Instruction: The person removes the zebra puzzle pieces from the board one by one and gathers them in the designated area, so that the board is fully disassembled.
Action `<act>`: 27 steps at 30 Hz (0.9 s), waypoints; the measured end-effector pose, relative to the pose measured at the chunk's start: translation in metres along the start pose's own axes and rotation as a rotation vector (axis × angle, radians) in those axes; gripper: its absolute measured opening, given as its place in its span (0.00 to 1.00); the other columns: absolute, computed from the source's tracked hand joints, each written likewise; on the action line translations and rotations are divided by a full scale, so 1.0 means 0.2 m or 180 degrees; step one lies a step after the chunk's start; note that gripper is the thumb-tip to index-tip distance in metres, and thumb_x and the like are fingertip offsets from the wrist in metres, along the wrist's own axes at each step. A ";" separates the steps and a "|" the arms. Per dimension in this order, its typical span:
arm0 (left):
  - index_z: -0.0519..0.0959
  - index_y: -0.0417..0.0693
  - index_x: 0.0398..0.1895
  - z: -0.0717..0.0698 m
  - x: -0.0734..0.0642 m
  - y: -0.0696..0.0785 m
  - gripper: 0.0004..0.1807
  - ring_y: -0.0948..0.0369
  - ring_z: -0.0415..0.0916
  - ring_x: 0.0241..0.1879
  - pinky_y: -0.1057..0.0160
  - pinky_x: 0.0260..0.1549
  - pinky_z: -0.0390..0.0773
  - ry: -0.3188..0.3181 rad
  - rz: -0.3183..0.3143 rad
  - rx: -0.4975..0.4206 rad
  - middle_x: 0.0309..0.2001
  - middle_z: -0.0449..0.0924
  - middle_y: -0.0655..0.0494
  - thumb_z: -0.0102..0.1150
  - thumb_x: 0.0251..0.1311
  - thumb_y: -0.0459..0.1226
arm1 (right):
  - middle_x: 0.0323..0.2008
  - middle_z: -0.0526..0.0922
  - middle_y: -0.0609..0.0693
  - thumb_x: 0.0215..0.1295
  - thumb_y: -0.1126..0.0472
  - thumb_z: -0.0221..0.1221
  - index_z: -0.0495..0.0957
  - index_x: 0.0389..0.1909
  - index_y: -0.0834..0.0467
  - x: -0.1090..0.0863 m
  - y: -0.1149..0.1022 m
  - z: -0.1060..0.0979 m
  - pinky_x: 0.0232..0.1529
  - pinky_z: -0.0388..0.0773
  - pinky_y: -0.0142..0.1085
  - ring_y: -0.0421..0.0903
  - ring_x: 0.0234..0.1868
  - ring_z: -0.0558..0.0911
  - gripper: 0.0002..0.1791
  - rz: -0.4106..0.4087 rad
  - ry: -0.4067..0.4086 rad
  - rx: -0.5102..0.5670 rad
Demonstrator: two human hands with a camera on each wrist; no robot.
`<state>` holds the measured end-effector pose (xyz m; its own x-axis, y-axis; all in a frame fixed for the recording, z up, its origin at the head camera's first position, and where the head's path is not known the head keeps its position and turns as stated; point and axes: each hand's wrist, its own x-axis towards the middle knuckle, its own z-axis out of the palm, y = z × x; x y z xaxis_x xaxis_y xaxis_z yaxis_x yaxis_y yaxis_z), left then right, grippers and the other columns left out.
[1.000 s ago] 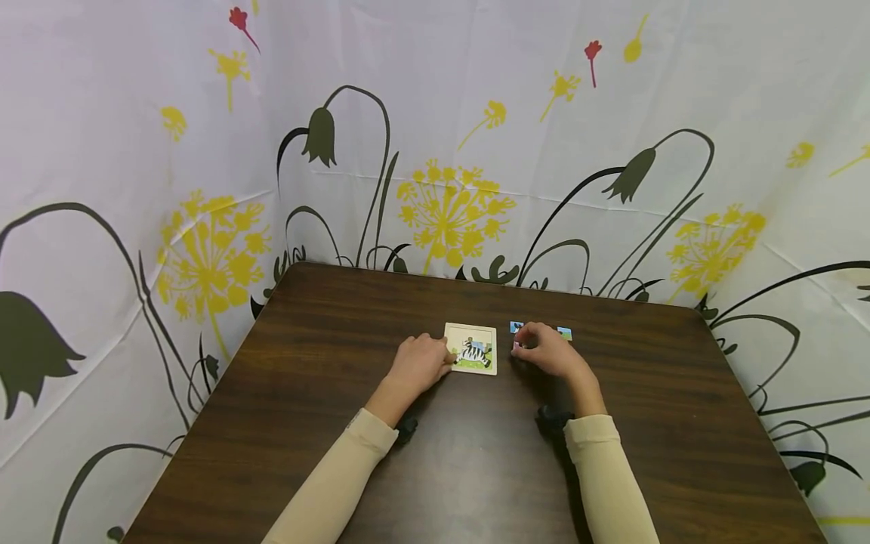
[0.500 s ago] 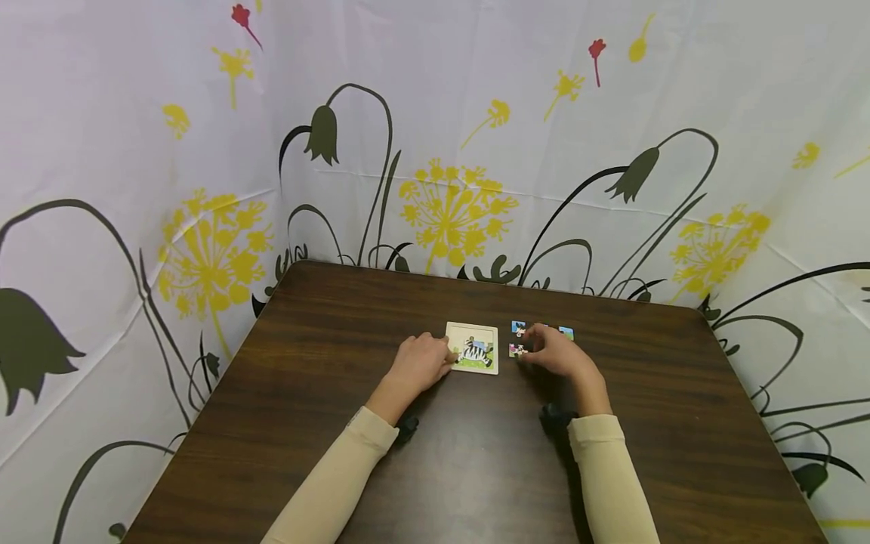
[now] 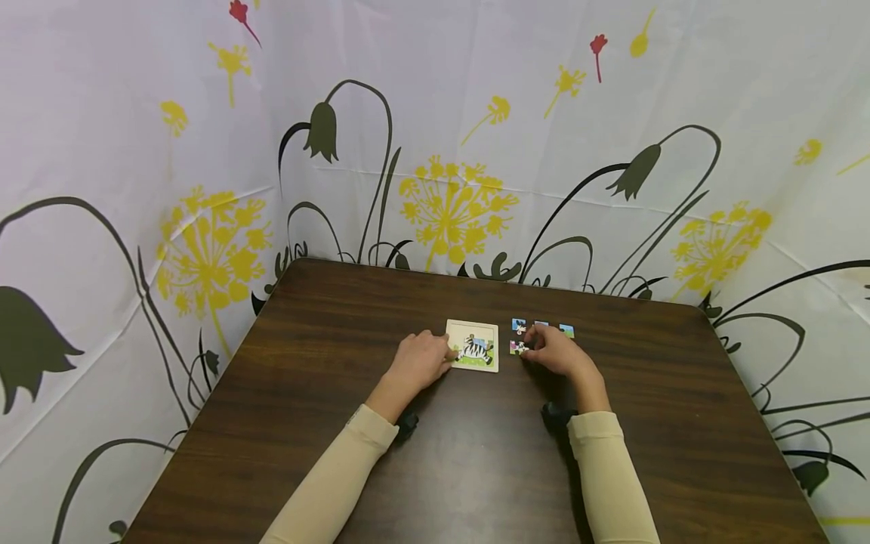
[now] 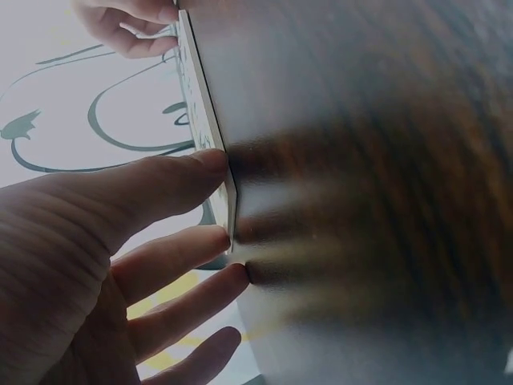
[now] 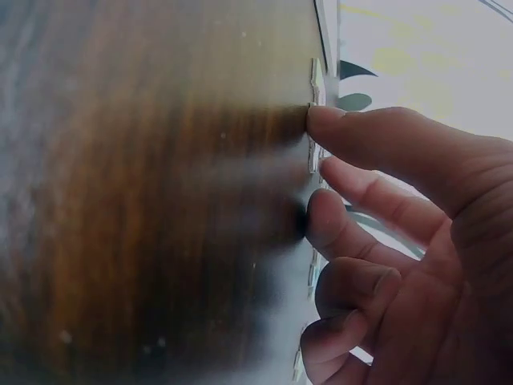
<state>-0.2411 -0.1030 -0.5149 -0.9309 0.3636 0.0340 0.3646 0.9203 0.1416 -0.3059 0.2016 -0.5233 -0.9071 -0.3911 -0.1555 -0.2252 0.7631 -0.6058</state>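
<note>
A square wooden puzzle board (image 3: 470, 327) with a zebra picture lies on the dark table. My left hand (image 3: 421, 358) holds its left near corner, the thumb on the front edge and the index finger at the side, as the left wrist view shows. Right of the board lies a puzzle piece (image 3: 517, 347) with a pink patch, flat on the table. The thumb and index finger of my right hand (image 3: 559, 352) pinch this piece at its edges; in the right wrist view the other fingers bend beside it. Part of the piece is hidden.
Behind the right hand lie a black-and-white-marked puzzle piece (image 3: 519, 326), a mostly covered blue piece (image 3: 541, 324) and a blue-green piece (image 3: 566, 330). The brown table (image 3: 469, 453) ends against a flower-printed curtain (image 3: 435, 113) at the back.
My right hand has drawn slightly to the right, uncovering more of the pink-patched puzzle piece and the pieces behind. The left hand and board have stayed in place.
</note>
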 end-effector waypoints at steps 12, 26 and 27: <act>0.91 0.62 0.59 0.00 0.01 0.00 0.15 0.51 0.84 0.52 0.47 0.54 0.84 -0.0069 -0.0026 -0.0038 0.54 0.90 0.57 0.70 0.72 0.45 | 0.35 0.82 0.55 0.72 0.61 0.67 0.81 0.53 0.62 0.02 0.03 0.00 0.34 0.74 0.39 0.47 0.31 0.77 0.13 0.0002 0.0027 0.0040; 0.92 0.63 0.57 0.00 0.01 0.00 0.13 0.52 0.84 0.51 0.47 0.53 0.84 -0.0048 -0.0023 -0.0021 0.58 0.90 0.57 0.71 0.72 0.46 | 0.39 0.85 0.58 0.73 0.62 0.66 0.81 0.55 0.63 0.02 0.03 0.00 0.36 0.76 0.38 0.48 0.36 0.79 0.14 -0.0003 0.0011 0.0116; 0.92 0.62 0.56 0.00 0.01 0.00 0.13 0.52 0.84 0.51 0.47 0.52 0.85 -0.0033 -0.0021 -0.0018 0.56 0.90 0.57 0.71 0.71 0.46 | 0.39 0.84 0.58 0.73 0.62 0.66 0.81 0.55 0.64 0.02 0.03 0.00 0.36 0.76 0.38 0.47 0.35 0.79 0.14 -0.0009 0.0010 0.0113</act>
<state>-0.2427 -0.1031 -0.5141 -0.9330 0.3590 0.0228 0.3583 0.9219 0.1475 -0.3117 0.2051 -0.5270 -0.9076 -0.3917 -0.1514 -0.2151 0.7433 -0.6335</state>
